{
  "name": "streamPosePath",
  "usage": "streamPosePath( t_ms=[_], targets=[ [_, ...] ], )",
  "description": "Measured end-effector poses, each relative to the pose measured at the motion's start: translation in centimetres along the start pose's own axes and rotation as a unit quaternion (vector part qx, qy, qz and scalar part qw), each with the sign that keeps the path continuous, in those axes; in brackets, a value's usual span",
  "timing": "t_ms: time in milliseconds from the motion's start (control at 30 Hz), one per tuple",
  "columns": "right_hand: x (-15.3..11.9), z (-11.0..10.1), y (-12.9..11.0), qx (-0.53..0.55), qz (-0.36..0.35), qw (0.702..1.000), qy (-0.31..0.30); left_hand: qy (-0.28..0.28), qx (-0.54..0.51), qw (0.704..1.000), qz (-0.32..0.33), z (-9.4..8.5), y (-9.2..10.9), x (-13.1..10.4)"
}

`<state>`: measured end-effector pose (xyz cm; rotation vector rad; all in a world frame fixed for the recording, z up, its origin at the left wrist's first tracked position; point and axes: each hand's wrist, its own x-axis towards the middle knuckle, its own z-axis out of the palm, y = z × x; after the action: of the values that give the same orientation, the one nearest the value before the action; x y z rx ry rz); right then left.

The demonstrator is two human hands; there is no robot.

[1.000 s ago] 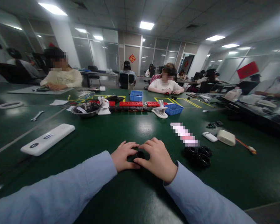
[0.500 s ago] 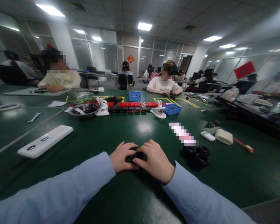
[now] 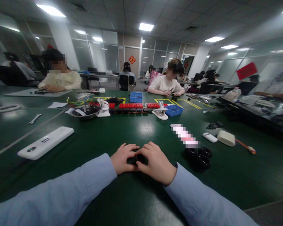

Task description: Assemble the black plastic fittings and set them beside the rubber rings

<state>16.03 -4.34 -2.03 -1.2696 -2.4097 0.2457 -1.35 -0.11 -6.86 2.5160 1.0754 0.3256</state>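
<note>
Both hands meet over the green table [image 3: 96, 131] around a small black round part [image 3: 139, 158], mostly hidden by my fingers. My left hand [image 3: 124, 158] curls in from the left, thumb and fingers closing on its left side. From the right, my right hand [image 3: 155, 161] grips it between thumb and forefinger. To the right of my right hand stand several black ring-shaped parts [image 3: 204, 160], shiny and grouped close together. A pixelated flat object [image 3: 185, 135] lies just behind them.
On the left are a long white device [image 3: 46, 142] and a wrench [image 3: 35, 119]. Farther back stand a metal bowl of cables [image 3: 85, 113], white clamps [image 3: 160, 111], red power strips [image 3: 131, 105] and blue bins [image 3: 174, 110]. A beige box [image 3: 226, 138] sits right. Co-workers sit opposite.
My right thumb and fingers have shifted slightly on the black part, and its round edge shows a little more. My left hand has hardly moved. The co-worker opposite has turned their head.
</note>
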Motion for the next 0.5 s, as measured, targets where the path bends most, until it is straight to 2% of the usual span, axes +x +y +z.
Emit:
streamPosePath(
  t_ms=[333,500],
  targets=[
    [0.26,-0.27,0.04,0.065,-0.047,0.996,-0.027,0.003,-0.009,1.000,0.000,0.05,-0.16,0.00],
    [0.28,0.14,0.10,0.087,-0.060,0.994,-0.017,0.000,-0.015,1.000,0.003,-0.04,-0.16,-0.03]
  ],
)
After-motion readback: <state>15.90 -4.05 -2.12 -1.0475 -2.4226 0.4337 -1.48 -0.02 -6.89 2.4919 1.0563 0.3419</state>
